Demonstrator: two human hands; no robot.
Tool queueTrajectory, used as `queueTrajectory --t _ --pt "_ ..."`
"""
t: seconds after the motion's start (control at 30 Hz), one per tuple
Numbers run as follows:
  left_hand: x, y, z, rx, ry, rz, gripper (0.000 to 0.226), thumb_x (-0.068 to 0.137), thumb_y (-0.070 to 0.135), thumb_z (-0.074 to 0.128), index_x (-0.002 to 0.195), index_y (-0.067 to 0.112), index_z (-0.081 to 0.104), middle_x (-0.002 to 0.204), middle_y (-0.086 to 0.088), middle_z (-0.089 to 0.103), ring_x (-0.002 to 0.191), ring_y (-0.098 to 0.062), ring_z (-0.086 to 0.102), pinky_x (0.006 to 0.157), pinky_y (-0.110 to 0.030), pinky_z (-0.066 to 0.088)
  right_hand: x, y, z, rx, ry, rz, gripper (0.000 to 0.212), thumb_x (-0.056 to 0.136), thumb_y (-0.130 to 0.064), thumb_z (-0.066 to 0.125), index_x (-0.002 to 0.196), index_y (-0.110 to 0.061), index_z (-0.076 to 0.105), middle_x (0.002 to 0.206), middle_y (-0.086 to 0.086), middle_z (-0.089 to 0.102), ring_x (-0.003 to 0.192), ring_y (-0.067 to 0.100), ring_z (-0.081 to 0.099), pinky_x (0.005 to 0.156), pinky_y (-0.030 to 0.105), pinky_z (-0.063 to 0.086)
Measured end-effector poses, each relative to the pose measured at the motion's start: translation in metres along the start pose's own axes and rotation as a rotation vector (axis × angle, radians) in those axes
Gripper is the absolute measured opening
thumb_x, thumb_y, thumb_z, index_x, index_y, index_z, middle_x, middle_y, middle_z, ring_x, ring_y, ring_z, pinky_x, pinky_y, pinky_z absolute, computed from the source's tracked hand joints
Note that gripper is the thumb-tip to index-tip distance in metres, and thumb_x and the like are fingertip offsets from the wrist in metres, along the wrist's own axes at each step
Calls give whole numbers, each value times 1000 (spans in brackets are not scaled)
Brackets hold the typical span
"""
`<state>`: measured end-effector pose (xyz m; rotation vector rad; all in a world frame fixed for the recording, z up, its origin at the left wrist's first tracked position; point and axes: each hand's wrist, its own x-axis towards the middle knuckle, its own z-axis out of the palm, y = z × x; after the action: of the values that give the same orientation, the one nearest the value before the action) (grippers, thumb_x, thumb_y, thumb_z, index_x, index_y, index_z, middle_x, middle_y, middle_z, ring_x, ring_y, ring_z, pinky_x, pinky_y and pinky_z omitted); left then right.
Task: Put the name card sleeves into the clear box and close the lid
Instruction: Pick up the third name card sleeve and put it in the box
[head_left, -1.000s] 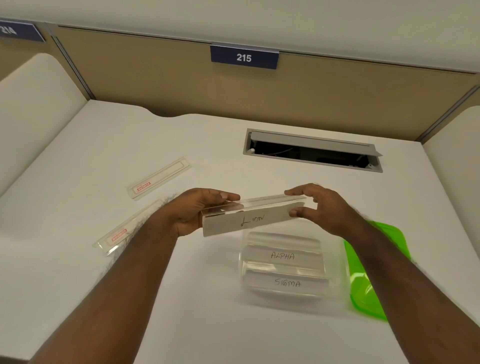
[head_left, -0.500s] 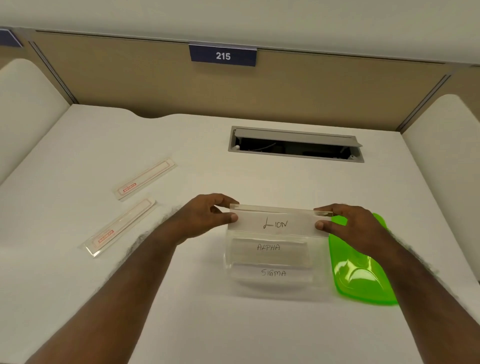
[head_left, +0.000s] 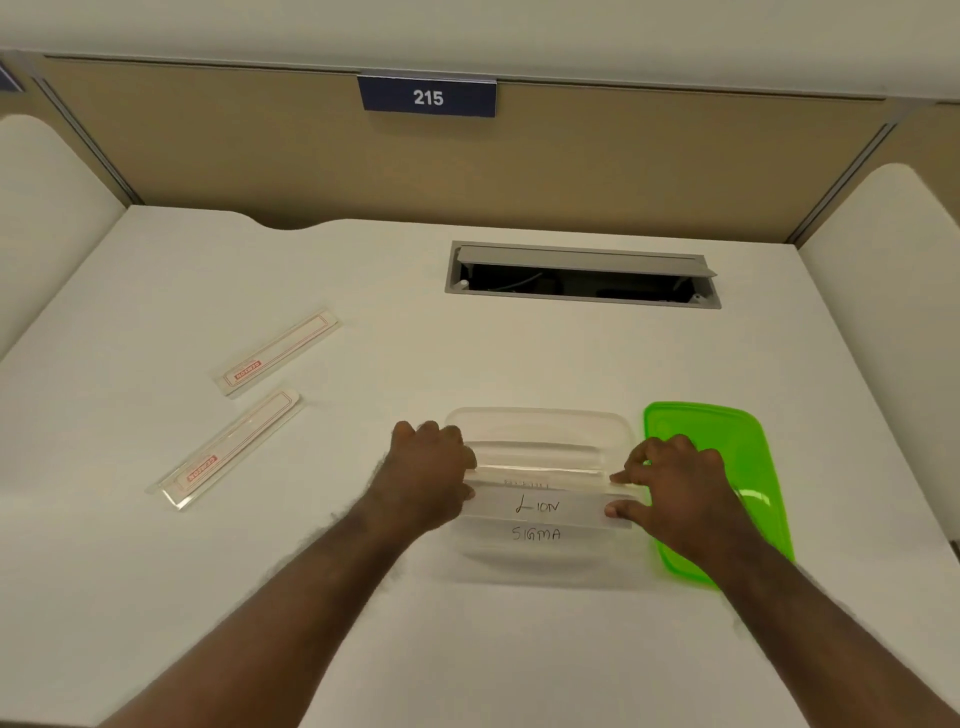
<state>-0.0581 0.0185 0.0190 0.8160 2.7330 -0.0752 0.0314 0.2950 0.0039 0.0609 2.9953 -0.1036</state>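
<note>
White desk (head_left: 519, 649) in a partitioned cubicle; tan divider behind carries a blue plate reading 215 (head_left: 427, 97); open cable hatch (head_left: 582, 275) set in the desktop beyond the box. Clear box (head_left: 540, 421) sits near the front middle of the desk, lid off. Green lid (head_left: 727, 431) lies flat just right of the box, touching or nearly touching its wall; cannot tell which. Left hand (head_left: 428, 478) pinches the left end of the LION sleeve (head_left: 537, 506), fingers curled closed around it; right hand (head_left: 675, 488) holds the right end between thumb and forefinger, other fingers loosely bent. The sleeve is level, within the box outline, low over or resting on the sleeves below; contact not resolvable through the clear plastic. Inside the box, a SIGMA sleeve (head_left: 536, 534) shows on the near side of LION; a sliver of faint writing on the far side suggests another sleeve underneath, unreadable. Two sleeves with red print lie on the desk well left of the box: far one (head_left: 278, 353), near one (head_left: 228, 449). Judgement: roughly halfway. LION is not yet released, two sleeves remain to load, and the lid is still to go on.
</note>
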Motion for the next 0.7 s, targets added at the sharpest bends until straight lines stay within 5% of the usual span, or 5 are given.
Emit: queueTrajectory --t 0.13,0.33,0.7 --pt "0 16 9 209 -18 38 26 86 28 59 109 19 66 110 -2 60 105 -26 52 91 -41 30 0 -8 7 -179 -60 -96 41 56 -68 70 82 -38 76 89 -9 61 89 22 55 74 41 36" --pt "4 30 11 296 -67 102 20 83 12 54 101 9 63 105 -8 64 103 -30 52 95 -43 30 11 -26 -4 -329 -191 -152 49 70 -65 60 104 -32 70 109 -3 56 108 23 45 85 44 25" --pt "9 37 21 307 -125 89 22 81 18 59 102 13 64 106 -5 63 105 -28 52 101 -42 26 20 -41 6 -412 -258 -171 53 73 -59 63 108 -19 66 117 5 54 111 27 44 92 46 24"
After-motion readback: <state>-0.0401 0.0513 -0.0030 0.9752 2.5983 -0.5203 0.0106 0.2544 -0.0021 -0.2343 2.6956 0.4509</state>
